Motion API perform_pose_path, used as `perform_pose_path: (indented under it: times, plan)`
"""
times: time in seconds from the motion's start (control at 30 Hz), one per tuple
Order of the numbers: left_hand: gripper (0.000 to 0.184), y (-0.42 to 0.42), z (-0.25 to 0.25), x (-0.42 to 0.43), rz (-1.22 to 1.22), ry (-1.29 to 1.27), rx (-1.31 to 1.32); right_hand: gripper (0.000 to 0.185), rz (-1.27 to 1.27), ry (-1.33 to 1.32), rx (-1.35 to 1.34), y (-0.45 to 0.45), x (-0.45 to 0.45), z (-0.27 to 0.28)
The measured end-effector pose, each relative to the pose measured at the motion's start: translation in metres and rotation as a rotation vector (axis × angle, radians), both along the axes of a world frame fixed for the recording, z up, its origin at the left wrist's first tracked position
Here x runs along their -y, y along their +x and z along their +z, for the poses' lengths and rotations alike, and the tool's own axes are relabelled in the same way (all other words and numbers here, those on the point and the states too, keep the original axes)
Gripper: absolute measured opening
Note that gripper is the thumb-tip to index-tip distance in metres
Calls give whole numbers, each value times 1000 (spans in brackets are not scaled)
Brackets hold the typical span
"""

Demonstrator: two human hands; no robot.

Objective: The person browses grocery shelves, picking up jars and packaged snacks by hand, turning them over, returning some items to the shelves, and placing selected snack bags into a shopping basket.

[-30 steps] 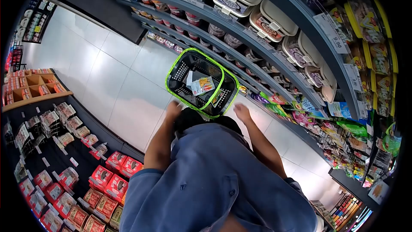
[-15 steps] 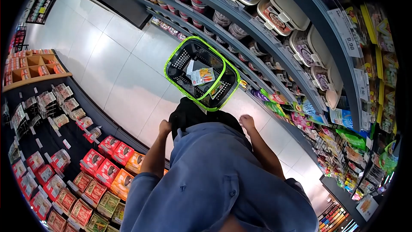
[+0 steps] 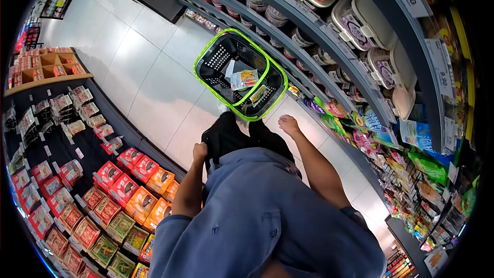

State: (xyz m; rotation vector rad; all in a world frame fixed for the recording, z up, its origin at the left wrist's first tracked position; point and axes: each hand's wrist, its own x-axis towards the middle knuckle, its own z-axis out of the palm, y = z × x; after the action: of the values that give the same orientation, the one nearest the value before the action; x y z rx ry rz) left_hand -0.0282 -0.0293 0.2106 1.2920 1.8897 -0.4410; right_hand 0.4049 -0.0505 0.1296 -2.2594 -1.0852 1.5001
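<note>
At the far left stands a wooden divided rack (image 3: 51, 83); nearer, red boxes (image 3: 123, 189) sit beside orange boxes (image 3: 141, 204). The left hand (image 3: 200, 151) hangs against the dark trousers (image 3: 229, 135), its fingers turned out of sight, so I cannot tell whether it is clenched. Beyond the legs, well apart from that hand, is the green-rimmed black basket (image 3: 213, 64), with a pale packet (image 3: 244, 79) inside. To its near right, the right hand (image 3: 288, 124) is released, fingers loosely bent. Farther right, shelves carry lidded tubs (image 3: 355, 25).
</note>
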Motion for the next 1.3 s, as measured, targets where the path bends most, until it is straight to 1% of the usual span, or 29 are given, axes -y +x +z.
perform_pose_path:
  times: [0.03, 0.1, 0.13, 0.17, 0.23, 0.3, 0.37, 0.43, 0.47, 0.5, 0.53, 0.57, 0.63, 0.67, 0.7, 0.77, 0.8, 0.83, 0.87, 0.9, 0.93, 0.97, 1.03, 1.07, 1.1, 1.17, 1.23, 1.3]
  plan:
    - [43, -6, -11, 8, -43, 6, -7, 27, -7, 3, -2, 7, 10, 1]
    - [43, -7, -24, 22, 202, 74, -56, 24, -162, -126, -83, 15, 37, 8]
    - [42, -3, -20, 21, 196, 61, -46, 22, -243, -166, -102, 18, 49, 17]
    - [42, 2, -19, 17, 190, 61, -44, 21, -322, -207, -122, 19, 61, 28]
    - [39, 3, -31, 13, -39, 62, 65, 20, -386, -250, -115, 21, 93, 31]
    - [34, 32, -14, -1, -72, 126, 174, 20, -266, -333, -44, 29, 137, 0]
    - [30, 46, -54, 6, -8, 140, 378, 19, -322, -412, -10, 12, 147, 20]
    - [25, 79, -48, 4, 30, 60, 548, 18, -311, -448, -4, -3, 158, 11]
    - [22, 90, -56, 10, -31, 87, 570, 23, -124, -393, 112, -6, 178, -25]
    - [20, 99, -65, 19, -87, 112, 591, 30, 71, -307, 220, -17, 166, -13]
    - [17, 107, -62, 24, -98, 57, 621, 35, 106, -337, 228, -28, 151, -10]
    - [20, 110, -66, 31, -174, -31, 604, 40, 144, -366, 235, -39, 134, -13]
    - [25, 103, -101, 67, -309, -62, 570, 48, 208, -266, 254, -54, 102, -32]
    - [31, 106, -76, 58, -471, -187, 433, 50, 233, -206, 273, -63, 80, -41]
    - [35, 102, -79, 66, -617, -251, 342, 53, 256, -147, 291, -72, 55, -46]
    - [38, 84, -90, 88, -705, -186, 327, 56, 263, -102, 286, -91, 4, -51]
    - [41, 74, -94, 97, -677, -111, 398, 58, 316, -130, 279, -98, -16, -56]
    - [41, 70, -95, 102, -670, -121, 400, 59, 372, -154, 272, -103, -34, -61]
    - [41, 68, -97, 106, -626, -67, 426, 59, 379, -162, 267, -107, -49, -65]
    - [41, 64, -100, 111, -582, -13, 450, 60, 450, -215, 301, -112, -62, -69]
    - [38, 61, -102, 116, -551, 29, 472, 60, 521, -269, 334, -114, -67, -79]
    - [38, 60, -104, 122, -542, 18, 468, 60, 530, -277, 326, -115, -69, -87]
    - [35, 60, -107, 128, -514, 62, 470, 60, 613, -380, 384, -117, -75, -100]
    - [35, 61, -107, 132, -508, 51, 467, 58, 641, -410, 364, -114, -72, -102]
    - [34, 63, -109, 137, -503, 73, 455, 58, 647, -419, 357, -115, -66, -110]
    - [30, 65, -110, 147, -476, 144, 459, 57, 680, -311, 420, -114, -52, -119]
    - [26, 68, -111, 151, -477, 140, 422, 55, 685, -302, 431, -111, -41, -123]
    - [24, 72, -112, 155, -464, 136, 418, 54, 638, -311, 422, -108, -26, -129]
